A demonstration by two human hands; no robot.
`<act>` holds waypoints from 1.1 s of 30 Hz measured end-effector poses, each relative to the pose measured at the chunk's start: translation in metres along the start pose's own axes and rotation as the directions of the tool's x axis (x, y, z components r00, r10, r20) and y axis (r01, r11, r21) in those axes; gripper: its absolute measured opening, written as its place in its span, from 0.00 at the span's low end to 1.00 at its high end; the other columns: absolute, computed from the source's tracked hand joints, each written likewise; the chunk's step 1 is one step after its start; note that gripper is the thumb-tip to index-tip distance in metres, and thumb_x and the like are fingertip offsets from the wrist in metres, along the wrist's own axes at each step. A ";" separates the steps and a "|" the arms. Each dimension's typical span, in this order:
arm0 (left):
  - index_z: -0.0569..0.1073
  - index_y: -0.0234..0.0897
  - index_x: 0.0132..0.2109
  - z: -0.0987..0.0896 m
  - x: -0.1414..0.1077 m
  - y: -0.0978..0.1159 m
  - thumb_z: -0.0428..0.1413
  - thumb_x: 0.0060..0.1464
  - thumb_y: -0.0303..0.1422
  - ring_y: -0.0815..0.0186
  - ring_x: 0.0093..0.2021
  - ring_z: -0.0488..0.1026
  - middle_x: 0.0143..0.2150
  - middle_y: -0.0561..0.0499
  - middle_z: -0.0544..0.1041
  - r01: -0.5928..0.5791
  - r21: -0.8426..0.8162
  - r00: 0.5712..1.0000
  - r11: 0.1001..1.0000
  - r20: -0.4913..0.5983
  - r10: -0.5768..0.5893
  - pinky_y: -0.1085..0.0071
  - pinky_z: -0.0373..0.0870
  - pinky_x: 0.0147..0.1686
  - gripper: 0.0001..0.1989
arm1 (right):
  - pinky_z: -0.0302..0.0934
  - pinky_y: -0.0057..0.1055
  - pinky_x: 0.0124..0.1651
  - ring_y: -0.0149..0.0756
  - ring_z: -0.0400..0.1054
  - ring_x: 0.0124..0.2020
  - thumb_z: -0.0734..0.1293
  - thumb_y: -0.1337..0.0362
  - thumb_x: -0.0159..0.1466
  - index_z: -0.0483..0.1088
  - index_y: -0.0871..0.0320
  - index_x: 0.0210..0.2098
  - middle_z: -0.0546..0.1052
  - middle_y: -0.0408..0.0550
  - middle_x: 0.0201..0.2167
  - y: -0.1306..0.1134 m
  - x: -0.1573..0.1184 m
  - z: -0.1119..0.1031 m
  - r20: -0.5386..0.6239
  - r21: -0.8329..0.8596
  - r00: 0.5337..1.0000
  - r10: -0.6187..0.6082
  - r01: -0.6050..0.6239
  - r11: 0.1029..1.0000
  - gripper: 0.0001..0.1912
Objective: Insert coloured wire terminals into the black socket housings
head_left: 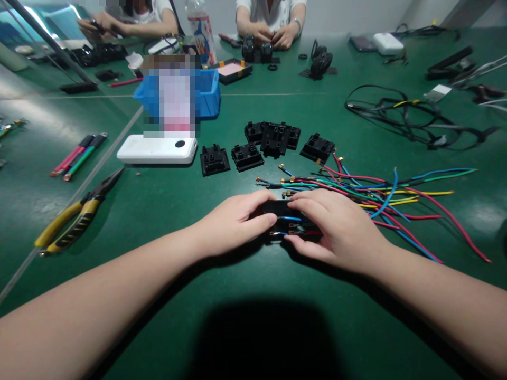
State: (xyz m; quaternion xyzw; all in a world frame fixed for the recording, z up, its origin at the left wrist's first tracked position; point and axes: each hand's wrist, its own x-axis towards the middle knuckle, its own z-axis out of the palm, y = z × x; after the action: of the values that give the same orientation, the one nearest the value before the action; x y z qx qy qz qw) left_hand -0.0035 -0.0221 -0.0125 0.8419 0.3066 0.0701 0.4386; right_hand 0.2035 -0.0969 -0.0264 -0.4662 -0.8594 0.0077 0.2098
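My left hand (240,219) grips the left end of a black plastic housing (282,206), its thumb on top near the wire ends. Curled around the right side of the same housing is my right hand (340,224), fingertips on its far edge and thumb on the near side. Short blue wires (291,218) with metal ends lie in the housing between my hands; a dark red one shows beneath my right fingers. Behind and right of my right hand spreads a loose bundle of coloured wires (400,190) with brass-coloured terminals. Several similar black housings (247,156) stand beyond my hands.
Yellow-handled pliers (81,216) and heat-shrunk wire bundles (79,155) lie left. A white power bank (156,149) sits before a blue bin (209,95). Black cables (400,116) coil at right. Two people work across the table, near a bottle (201,34).
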 end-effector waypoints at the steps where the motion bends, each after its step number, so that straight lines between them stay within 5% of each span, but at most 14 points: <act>1: 0.68 0.37 0.46 0.000 0.000 0.000 0.47 0.59 0.38 0.64 0.40 0.69 0.39 0.52 0.74 0.009 -0.004 1.000 1.000 0.002 -0.009 0.70 0.64 0.39 0.13 | 0.64 0.42 0.45 0.47 0.68 0.45 0.65 0.57 0.60 0.68 0.62 0.44 0.74 0.58 0.45 0.000 0.000 0.000 0.000 0.001 1.000 0.001 -0.001 1.000 0.17; 11: 0.68 0.37 0.48 0.001 0.000 -0.001 0.47 0.59 0.37 0.65 0.41 0.70 0.42 0.52 0.74 -0.014 -0.004 1.000 1.000 -0.016 0.013 0.70 0.64 0.41 0.13 | 0.63 0.42 0.46 0.48 0.68 0.45 0.66 0.59 0.57 0.68 0.62 0.44 0.73 0.56 0.46 0.002 0.000 0.001 0.052 -0.027 0.999 0.003 -0.002 1.000 0.18; 20: 0.58 0.42 0.59 -0.001 -0.003 0.000 0.52 0.56 0.37 0.66 0.35 0.69 0.43 0.50 0.73 -0.022 0.047 0.999 0.999 0.039 0.021 0.70 0.65 0.35 0.24 | 0.63 0.41 0.43 0.47 0.68 0.42 0.64 0.60 0.58 0.69 0.63 0.43 0.75 0.54 0.42 -0.001 0.001 -0.001 0.056 -0.054 0.998 0.022 -0.019 0.998 0.16; 25: 0.56 0.42 0.60 -0.002 -0.002 -0.003 0.52 0.57 0.36 0.63 0.44 0.70 0.50 0.48 0.70 -0.063 -0.045 0.996 0.997 0.063 0.066 0.67 0.66 0.42 0.25 | 0.63 0.41 0.45 0.47 0.68 0.44 0.64 0.61 0.58 0.68 0.64 0.44 0.75 0.55 0.43 0.000 0.001 -0.001 0.033 -0.034 0.999 0.025 -0.024 0.999 0.16; 33: 0.55 0.41 0.60 -0.001 -0.003 -0.004 0.52 0.56 0.35 0.61 0.44 0.71 0.49 0.47 0.71 -0.082 -0.044 0.994 0.996 0.066 0.085 0.65 0.68 0.43 0.26 | 0.64 0.44 0.46 0.50 0.68 0.46 0.64 0.59 0.59 0.68 0.65 0.44 0.73 0.58 0.46 0.000 -0.001 0.001 0.002 -0.026 1.000 -0.001 0.001 1.000 0.18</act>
State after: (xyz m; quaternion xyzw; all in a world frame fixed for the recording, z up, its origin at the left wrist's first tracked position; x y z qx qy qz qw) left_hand -0.0080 -0.0210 -0.0146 0.8466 0.2546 0.0664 0.4628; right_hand 0.2038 -0.0977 -0.0277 -0.4686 -0.8598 -0.0030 0.2030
